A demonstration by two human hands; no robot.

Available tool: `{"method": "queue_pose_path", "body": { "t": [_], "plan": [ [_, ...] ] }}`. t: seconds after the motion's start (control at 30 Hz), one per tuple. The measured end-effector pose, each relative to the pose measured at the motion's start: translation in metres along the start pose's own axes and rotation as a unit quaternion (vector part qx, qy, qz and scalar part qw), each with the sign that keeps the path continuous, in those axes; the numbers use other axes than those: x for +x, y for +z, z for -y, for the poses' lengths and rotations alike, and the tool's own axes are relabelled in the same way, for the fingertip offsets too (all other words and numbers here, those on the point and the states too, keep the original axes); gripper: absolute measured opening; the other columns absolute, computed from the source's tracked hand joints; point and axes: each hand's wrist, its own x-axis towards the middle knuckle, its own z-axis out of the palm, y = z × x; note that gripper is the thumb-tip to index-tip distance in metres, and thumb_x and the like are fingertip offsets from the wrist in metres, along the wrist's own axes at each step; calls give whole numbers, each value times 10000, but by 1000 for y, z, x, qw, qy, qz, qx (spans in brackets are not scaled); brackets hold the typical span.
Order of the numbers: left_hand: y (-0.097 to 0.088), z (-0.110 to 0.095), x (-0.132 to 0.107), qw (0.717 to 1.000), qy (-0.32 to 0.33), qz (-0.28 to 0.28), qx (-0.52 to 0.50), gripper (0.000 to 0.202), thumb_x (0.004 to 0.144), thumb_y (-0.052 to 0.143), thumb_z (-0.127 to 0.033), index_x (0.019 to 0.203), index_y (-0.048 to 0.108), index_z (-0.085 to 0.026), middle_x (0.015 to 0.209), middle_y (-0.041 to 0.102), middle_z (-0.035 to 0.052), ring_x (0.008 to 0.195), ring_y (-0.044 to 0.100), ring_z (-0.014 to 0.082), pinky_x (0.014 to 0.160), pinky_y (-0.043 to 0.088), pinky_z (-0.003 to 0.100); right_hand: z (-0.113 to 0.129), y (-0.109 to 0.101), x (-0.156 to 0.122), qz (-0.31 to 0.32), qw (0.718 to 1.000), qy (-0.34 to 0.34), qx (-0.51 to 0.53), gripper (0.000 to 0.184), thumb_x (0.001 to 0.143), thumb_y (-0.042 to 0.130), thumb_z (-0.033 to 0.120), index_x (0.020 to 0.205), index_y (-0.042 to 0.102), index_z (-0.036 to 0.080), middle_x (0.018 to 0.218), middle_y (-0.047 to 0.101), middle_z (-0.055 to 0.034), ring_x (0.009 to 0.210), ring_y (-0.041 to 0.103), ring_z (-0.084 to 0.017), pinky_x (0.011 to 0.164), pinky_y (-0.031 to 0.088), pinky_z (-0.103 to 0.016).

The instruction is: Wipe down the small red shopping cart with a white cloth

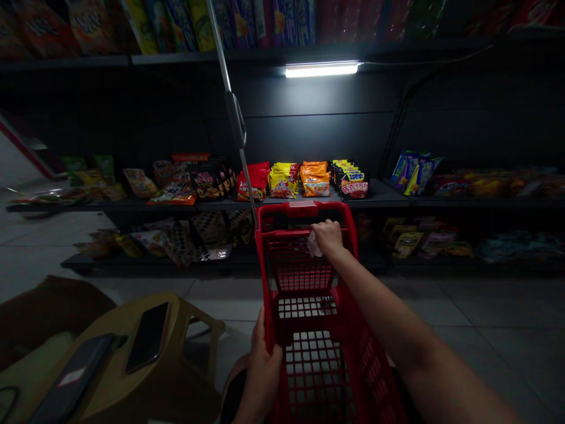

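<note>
A red plastic shopping basket (304, 315) with grid walls and floor stands in front of me, its far end close to the shelf. My left hand (263, 368) grips its left rim, thumb on the inner side. My right hand (329, 237) reaches to the far end, its fingers closed at the crossbar there. A crumpled white tissue (313, 245) shows under that hand, pressed against the bar. From the basket's far left corner a thin metal pole (237, 123) with a dark grip rises, leaning left.
Dark shelves hold red (253, 181), yellow (283, 179) and orange snack packets (315, 178), with more bags either side. A lit tube lamp (322, 69) hangs above. To the left, a tan plastic stool (165, 347) carries a phone (148, 337) and a dark flat object (75, 377).
</note>
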Motion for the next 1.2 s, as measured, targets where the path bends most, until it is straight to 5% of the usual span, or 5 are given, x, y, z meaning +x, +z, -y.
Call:
{"method": "queue_pose_path", "body": {
  "t": [0.17,0.3,0.8,1.0,1.2],
  "plan": [
    [-3,0,1,999,-17,3,27,806,789,402,-97,1555,166,-185,1599,309,92,1478,276,192,1198,289,374,83,10,15,-14,994,-98,52,287,981,431,262,1188,629,279,1154,696,-43,1050,518,-238,862,316,-362],
    [-5,3,1,999,-35,-20,-31,783,801,465,-140,1547,232,-180,1590,332,94,1472,291,209,1207,268,376,95,15,14,-46,982,-159,84,360,978,420,247,1311,547,297,1329,625,-15,1133,505,-232,912,311,-373],
    [10,4,13,996,-6,24,-83,592,938,429,-243,1519,324,-204,1576,367,89,1461,319,195,1225,221,408,-96,3,-54,-51,994,84,50,335,937,461,202,1202,664,233,1098,722,-104,1046,605,-252,928,333,-405],
    [19,7,23,996,23,51,-73,565,979,428,-369,1514,329,-217,1569,381,91,1453,337,199,1217,236,415,-26,-2,-54,-58,869,84,485,382,779,523,141,1105,708,217,1047,736,-16,920,667,-165,810,481,-259],
    [29,0,24,996,23,50,-64,534,993,387,-467,1474,422,-240,1533,444,71,1441,361,199,1215,253,387,98,41,-71,-37,730,87,677,476,863,551,280,1334,582,217,1406,561,-46,1312,491,-197,1114,365,-333]
  ]
}}
